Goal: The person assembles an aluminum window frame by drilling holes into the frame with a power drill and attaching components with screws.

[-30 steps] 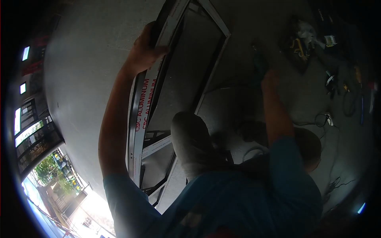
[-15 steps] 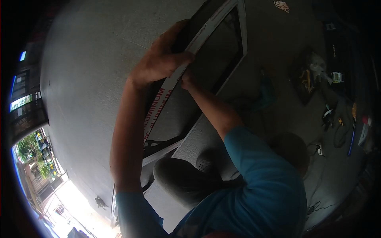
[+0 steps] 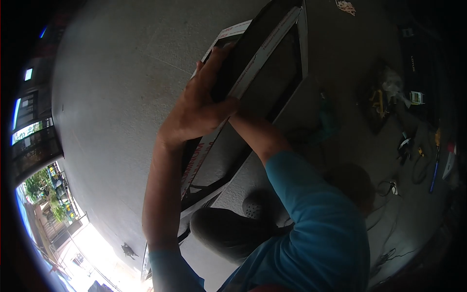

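An aluminum frame (image 3: 260, 57) stands tilted on edge in front of me, its strips covered with white protective film carrying red lettering. My left hand (image 3: 197, 109) grips its near upper side, thumb over the edge and fingers spread along the dark outer face. My right forearm reaches in across the frame's opening, and my right hand (image 3: 237, 119) sits at the inner side of the same strip, just under the left thumb. Its fingers are hidden by the strip and my left hand. Behind my left fingers, a second film-covered strip (image 3: 232, 32) shows.
My bent knee (image 3: 219, 231) and a dark perforated shoe (image 3: 253, 204) are below the frame. On the floor to the right lie a green power drill (image 3: 327, 117), a tray of odds and ends (image 3: 382, 100), a blue-and-orange screwdriver (image 3: 434, 163) and cables (image 3: 389, 255).
The frame has shifted slightly in view, exposing the second strip behind it. My left hand has spread its fingers farther along the outer face, and my right hand has become mostly hidden.
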Demonstrator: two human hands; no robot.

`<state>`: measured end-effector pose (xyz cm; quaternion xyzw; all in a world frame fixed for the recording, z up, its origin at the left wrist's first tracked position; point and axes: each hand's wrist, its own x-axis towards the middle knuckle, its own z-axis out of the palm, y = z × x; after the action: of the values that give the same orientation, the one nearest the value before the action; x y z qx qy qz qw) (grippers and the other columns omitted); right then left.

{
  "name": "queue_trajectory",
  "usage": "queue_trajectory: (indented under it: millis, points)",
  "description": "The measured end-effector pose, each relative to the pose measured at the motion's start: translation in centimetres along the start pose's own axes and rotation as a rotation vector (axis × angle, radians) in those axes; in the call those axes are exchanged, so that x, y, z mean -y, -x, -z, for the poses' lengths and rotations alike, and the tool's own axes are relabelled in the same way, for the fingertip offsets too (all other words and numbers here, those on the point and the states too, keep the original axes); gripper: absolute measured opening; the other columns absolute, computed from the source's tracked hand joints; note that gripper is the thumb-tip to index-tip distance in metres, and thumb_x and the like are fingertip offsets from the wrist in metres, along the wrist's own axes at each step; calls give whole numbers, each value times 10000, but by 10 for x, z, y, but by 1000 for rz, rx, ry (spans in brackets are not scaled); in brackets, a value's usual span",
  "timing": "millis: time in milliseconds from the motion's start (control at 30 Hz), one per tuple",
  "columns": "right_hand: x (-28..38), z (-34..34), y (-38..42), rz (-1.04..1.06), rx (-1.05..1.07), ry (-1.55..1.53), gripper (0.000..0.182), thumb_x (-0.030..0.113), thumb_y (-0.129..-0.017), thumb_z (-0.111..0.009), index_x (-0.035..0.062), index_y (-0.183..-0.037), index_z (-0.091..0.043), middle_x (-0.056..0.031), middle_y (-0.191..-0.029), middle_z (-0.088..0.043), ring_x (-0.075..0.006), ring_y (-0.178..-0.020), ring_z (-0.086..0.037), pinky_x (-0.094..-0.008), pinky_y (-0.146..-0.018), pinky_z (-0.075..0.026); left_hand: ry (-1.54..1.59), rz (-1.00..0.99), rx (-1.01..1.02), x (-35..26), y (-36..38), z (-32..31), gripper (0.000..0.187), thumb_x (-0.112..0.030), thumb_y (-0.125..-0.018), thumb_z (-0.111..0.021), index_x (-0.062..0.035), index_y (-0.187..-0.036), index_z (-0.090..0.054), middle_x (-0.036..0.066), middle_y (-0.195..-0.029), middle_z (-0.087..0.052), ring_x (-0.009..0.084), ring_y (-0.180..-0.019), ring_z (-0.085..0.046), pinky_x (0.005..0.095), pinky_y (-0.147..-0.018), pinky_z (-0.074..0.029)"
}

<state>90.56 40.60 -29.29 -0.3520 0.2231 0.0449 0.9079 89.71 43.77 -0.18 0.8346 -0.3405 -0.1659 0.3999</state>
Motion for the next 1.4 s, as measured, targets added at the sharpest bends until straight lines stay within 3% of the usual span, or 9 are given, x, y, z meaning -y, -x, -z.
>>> queue_trajectory:
  millis: [333,467,567,633,867,933,1067,1300,1400]
  points:
    - [37,65,34,154,-145,269,167,100,-903,-580,43,-1059,-591,-25,-898,-620,-138,-767,-617,-298,-685,-503,177,39,60,3,-3,-1,753,-52,-681,-597,44,-1389,-361,224,-1158,-593,304,-1106,-570,374,-963,-431]
    - [104,177,123,905,-847,945,200,65,-829,-613,35,-1026,-594,-153,-978,-598,-311,-979,-589,-391,-825,-480,193,-75,25,11,-3,-9,729,-65,-667,-585,71,-1353,-379,225,-1177,-557,299,-1112,-544,370,-944,-430]
    - [128,236,188,765,-1261,1230,415,167,-801,-670,11,-1149,-508,-194,-1132,-520,-341,-1111,-511,-433,-883,-458,210,-55,84,-5,-5,-12,709,-88,-666,-565,76,-1334,-392,230,-1164,-547,292,-1068,-550,355,-913,-438]
    - [123,265,208,15,-1476,1045,728,294,-739,-742,-14,-1282,-367,-240,-1256,-405,-391,-1166,-457,-463,-925,-452,209,11,59,-3,-5,-11,672,-114,-678,-577,74,-1303,-418,215,-1103,-565,267,-968,-580,335,-837,-466]
    - [107,266,217,-174,-1477,373,944,386,-700,-781,-30,-1371,-264,-250,-1311,-375,-414,-1183,-463,-481,-981,-446,156,123,137,3,-10,-6,583,-180,-734,-620,79,-1232,-463,203,-1040,-585,227,-904,-601,322,-780,-482]
    - [80,278,212,-90,-1297,414,940,312,-668,-821,-43,-1376,-314,-207,-1318,-442,-311,-1224,-463,-437,-969,-458,55,125,132,6,-8,-5,537,-223,-770,-633,58,-1206,-494,180,-1035,-602,227,-904,-610,328,-769,-486]
    - [64,327,192,-47,-985,16,677,148,-754,-753,-70,-1302,-422,-159,-1231,-528,-283,-1074,-559,-412,-897,-497,-160,27,38,15,-6,-2,408,-211,-790,-673,-8,-1131,-577,130,-1062,-623,226,-909,-624,350,-742,-500]
    - [87,280,189,238,-1165,-2,459,110,-777,-688,-39,-1174,-512,-151,-1059,-601,-255,-918,-602,-352,-743,-524,-96,88,19,0,8,2,531,-263,-798,-732,57,-1151,-498,143,-935,-588,239,-910,-535,345,-824,-438]
    - [115,153,178,479,-847,20,234,118,-812,-647,-4,-995,-565,-77,-893,-611,-145,-766,-577,-252,-673,-469,-489,-56,-85,-21,67,14,637,-352,-834,-701,-101,-1349,-422,155,-1378,-437,297,-1158,-509,399,-971,-429]
